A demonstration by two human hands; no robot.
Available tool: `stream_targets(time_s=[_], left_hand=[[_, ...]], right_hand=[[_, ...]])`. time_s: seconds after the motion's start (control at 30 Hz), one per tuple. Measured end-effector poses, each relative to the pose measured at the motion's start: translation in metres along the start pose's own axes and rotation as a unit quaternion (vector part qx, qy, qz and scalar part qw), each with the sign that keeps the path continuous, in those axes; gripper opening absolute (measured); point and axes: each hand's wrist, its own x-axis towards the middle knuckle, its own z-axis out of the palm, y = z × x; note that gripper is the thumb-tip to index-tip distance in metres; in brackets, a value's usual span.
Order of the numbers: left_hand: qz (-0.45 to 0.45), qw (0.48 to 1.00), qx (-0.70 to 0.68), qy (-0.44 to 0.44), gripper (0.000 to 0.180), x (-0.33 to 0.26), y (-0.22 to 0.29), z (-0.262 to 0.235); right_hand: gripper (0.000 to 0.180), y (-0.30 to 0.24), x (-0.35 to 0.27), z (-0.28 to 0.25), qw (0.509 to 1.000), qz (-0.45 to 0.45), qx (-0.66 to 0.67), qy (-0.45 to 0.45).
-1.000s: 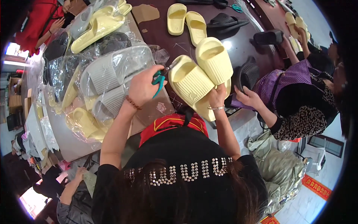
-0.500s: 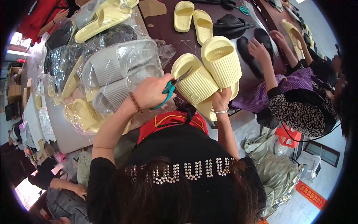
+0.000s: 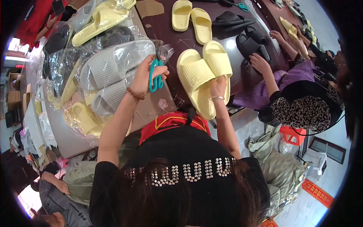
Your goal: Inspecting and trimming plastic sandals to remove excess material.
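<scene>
My left hand (image 3: 143, 77) is closed on scissors with teal handles (image 3: 156, 80), their blades pointing away from me over the edge of the clear plastic wrap. To the right, my right hand (image 3: 218, 87) grips a pair of pale yellow slippers (image 3: 196, 73) by one strap, its fingers partly hidden inside. The slippers are held above the dark red table (image 3: 166, 39), apart from the scissors. Left of my left hand lies a pair of grey slippers (image 3: 106, 72) in clear plastic.
More wrapped yellow slippers (image 3: 84, 118) are piled at the left. Another yellow pair (image 3: 201, 28) and black slippers (image 3: 231, 19) lie at the far side. On the right, a co-worker's hand (image 3: 261, 63) touches a black pair (image 3: 254, 44). A red stool (image 3: 292, 135) stands below.
My left hand has drawn the scissors left, away from the yellow slippers, and turned them to point away from me. The yellow pair has shifted slightly left. The co-worker's black slippers have turned.
</scene>
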Motion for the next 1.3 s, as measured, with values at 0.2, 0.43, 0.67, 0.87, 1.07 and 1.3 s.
stream_targets(time_s=[0.2,0.43,0.67,0.87,1.07,1.3], left_hand=[[0.152,0.948,0.277,0.035,0.042,0.012,-0.036,0.031],[0.077,0.92,0.384,0.002,0.052,0.027,-0.092,0.038],[-0.01,0.96,0.277,0.045,0.052,0.007,-0.117,0.006],[-0.074,0.984,0.135,0.088,0.052,-0.008,-0.126,-0.005],[-0.062,0.983,0.145,0.096,0.056,-0.017,-0.137,-0.021],[-0.105,0.98,0.056,0.159,0.057,-0.038,-0.124,-0.01]], right_hand=[[0.039,-0.025,-0.01,0.006,0.952,-0.229,-0.18,-0.09],[0.04,0.012,-0.025,0.021,0.981,-0.075,-0.125,-0.129],[0.035,0.038,-0.012,-0.024,0.971,0.127,-0.082,-0.183],[0.04,0.073,-0.001,-0.043,0.905,0.148,-0.352,-0.186],[0.037,0.102,-0.004,-0.032,0.905,0.259,-0.187,-0.28],[0.029,0.12,-0.015,-0.045,0.925,0.037,-0.203,-0.32]])
